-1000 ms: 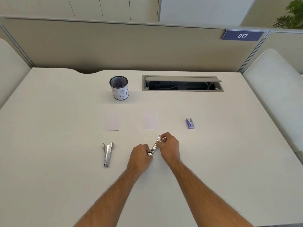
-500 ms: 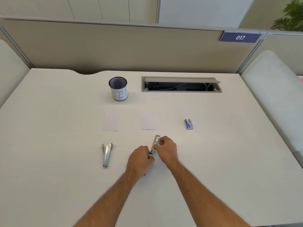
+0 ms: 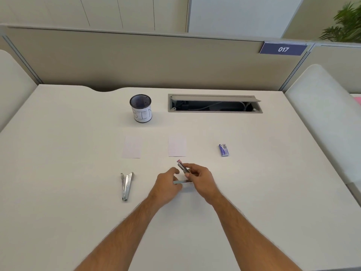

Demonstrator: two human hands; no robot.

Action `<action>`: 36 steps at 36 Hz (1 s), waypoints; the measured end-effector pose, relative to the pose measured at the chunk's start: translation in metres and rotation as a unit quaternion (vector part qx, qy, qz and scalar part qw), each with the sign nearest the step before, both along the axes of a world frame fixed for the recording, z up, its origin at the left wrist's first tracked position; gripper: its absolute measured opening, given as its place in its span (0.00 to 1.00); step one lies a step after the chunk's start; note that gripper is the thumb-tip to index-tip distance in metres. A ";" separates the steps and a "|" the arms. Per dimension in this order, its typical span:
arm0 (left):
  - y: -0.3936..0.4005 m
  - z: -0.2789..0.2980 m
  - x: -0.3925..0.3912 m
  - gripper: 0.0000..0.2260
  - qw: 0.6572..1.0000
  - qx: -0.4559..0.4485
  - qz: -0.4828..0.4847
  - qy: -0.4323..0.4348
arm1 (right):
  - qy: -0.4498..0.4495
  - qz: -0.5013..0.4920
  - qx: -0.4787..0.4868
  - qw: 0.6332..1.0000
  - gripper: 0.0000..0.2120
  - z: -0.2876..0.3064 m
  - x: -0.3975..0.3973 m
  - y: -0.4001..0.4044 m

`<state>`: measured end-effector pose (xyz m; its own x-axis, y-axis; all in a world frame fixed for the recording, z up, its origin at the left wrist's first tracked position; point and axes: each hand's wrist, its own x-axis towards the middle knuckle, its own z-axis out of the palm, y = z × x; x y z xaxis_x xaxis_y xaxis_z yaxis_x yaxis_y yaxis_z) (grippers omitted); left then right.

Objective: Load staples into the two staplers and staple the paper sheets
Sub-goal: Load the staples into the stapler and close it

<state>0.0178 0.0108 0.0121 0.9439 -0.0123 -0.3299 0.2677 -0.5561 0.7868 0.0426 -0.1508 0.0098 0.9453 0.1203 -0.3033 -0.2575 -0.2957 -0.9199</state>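
Observation:
Both hands hold a small metal stapler (image 3: 183, 169) with a red tip, hinged open above the desk centre. My left hand (image 3: 167, 186) grips its lower arm, which lies level between the hands. My right hand (image 3: 201, 180) pinches the upper arm, which points up and away. A second metal stapler (image 3: 126, 186) lies open on the desk to the left. Two pale paper sheets (image 3: 132, 147) (image 3: 177, 146) lie flat beyond the hands. A small blue staple box (image 3: 223, 150) sits to the right of them.
A black mesh cup (image 3: 140, 108) with a white label stands at the back of the desk. An open cable tray (image 3: 214, 104) is recessed beside it. A beige partition runs behind, and padded chairs flank the desk.
The stapler in my hands has swung further open: its red-tipped upper arm now tilts up and left, and the lower arm shows level between my hands.

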 end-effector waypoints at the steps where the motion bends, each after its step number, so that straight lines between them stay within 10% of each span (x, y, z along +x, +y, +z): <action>1: 0.004 0.000 0.002 0.19 1.000 0.004 -0.002 -0.006 | -0.001 0.016 -0.009 1.000 0.17 0.001 -0.001 -0.002; 8: 0.014 0.001 0.011 0.33 0.999 0.024 -0.037 -0.023 | -0.005 0.099 -0.071 0.993 0.17 0.003 -0.001 -0.008; 20: 0.015 -0.001 0.015 0.09 0.991 0.100 -0.072 -0.047 | -0.084 0.166 -0.198 0.962 0.18 0.005 0.000 -0.010; 36: 0.013 -0.004 0.015 0.13 0.993 0.090 -0.060 -0.048 | -0.110 0.151 -0.229 0.955 0.15 0.008 -0.006 -0.006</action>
